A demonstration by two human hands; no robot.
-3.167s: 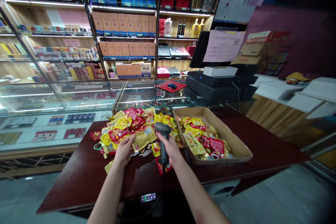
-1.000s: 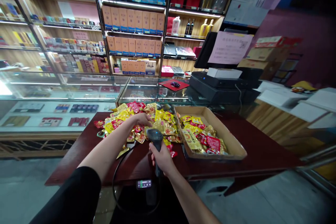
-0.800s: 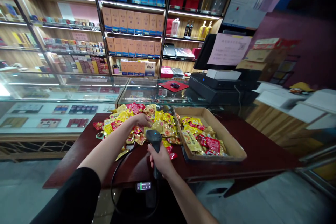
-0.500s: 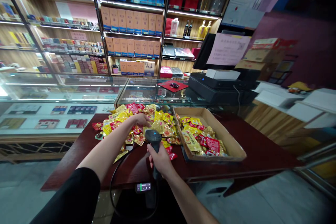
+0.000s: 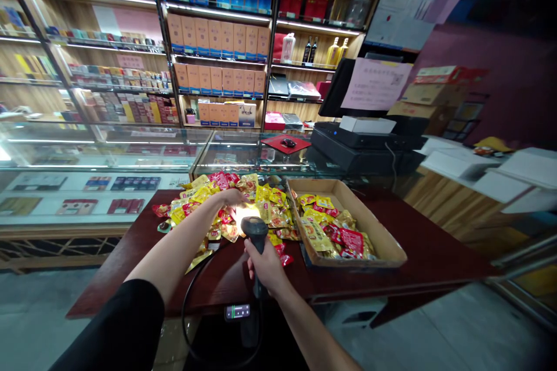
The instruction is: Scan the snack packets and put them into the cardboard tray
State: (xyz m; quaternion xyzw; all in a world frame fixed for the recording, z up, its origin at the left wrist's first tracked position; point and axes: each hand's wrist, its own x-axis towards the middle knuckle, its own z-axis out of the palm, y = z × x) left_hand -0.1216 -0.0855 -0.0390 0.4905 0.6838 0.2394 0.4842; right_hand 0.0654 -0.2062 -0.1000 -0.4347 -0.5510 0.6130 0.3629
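The left arm [image 5: 178, 243], sleeved to about the elbow, reaches toward the far edge of the tabletop [image 5: 426, 243], its left hand [image 5: 235, 197] bent at the wrist; the right hand [image 5: 264, 264] curls closed by the near edge, forearm bare

The premises are a shop. Lit wall shelves [image 5: 217, 58] display rows of boxed goods [image 5: 220, 39] and bottles [image 5: 334, 53], with small price tags along the shelf edges, and a glass display case [image 5: 87, 185] holds further packets in front of them. The sales point is marked by a monitor [image 5: 337, 88] bearing a printed notice [image 5: 376, 84], a mouse [image 5: 288, 143] on a red mat [image 5: 278, 145], and a handheld scanner [image 5: 255, 229] at the counter.
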